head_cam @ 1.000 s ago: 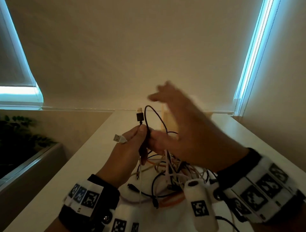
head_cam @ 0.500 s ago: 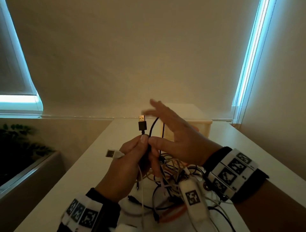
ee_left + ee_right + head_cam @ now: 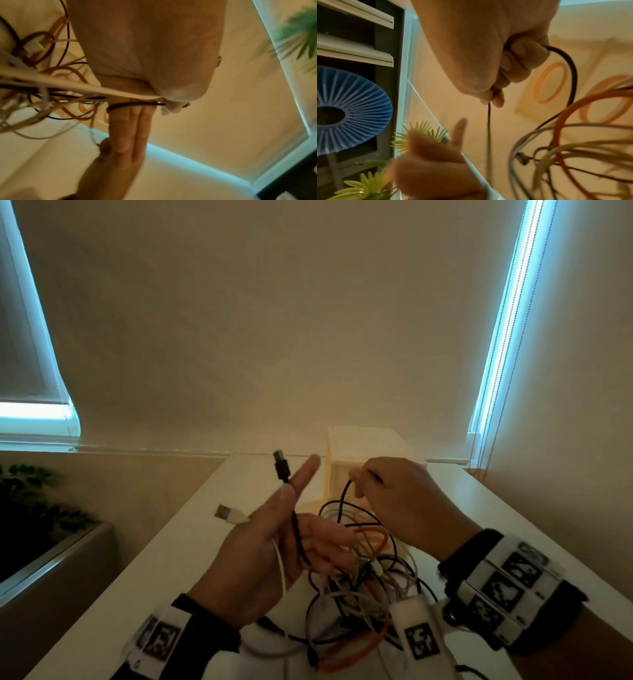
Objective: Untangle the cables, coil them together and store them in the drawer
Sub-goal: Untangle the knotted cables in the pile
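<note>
nearest, a tangle [image 3: 359, 594] of black, white and orange cables heaped on the table [image 3: 164, 563], none coiled yet. above it, left hand [image 3: 270, 546] palm up, thumb clamping a black cable [image 3: 297, 534] and a white cable [image 3: 279, 563] against the fingers [image 3: 130, 129], index finger straight; black usb plug [image 3: 281, 469] sticking up past the thumb, white plug [image 3: 227, 513] out to the left. just beyond, right hand [image 3: 394, 498] curled round the same black cable further along, apart from the left. farthest, a pale drawer unit [image 3: 373, 446] against the wall; whether open, cannot tell.

probably mid-untangling the black cable. best done by keeping the left pinch firm as anchor, sliding the right grip along the cord in short pulls, lifting loops over rather than yanking, so knots do not tighten in the heap.
</note>
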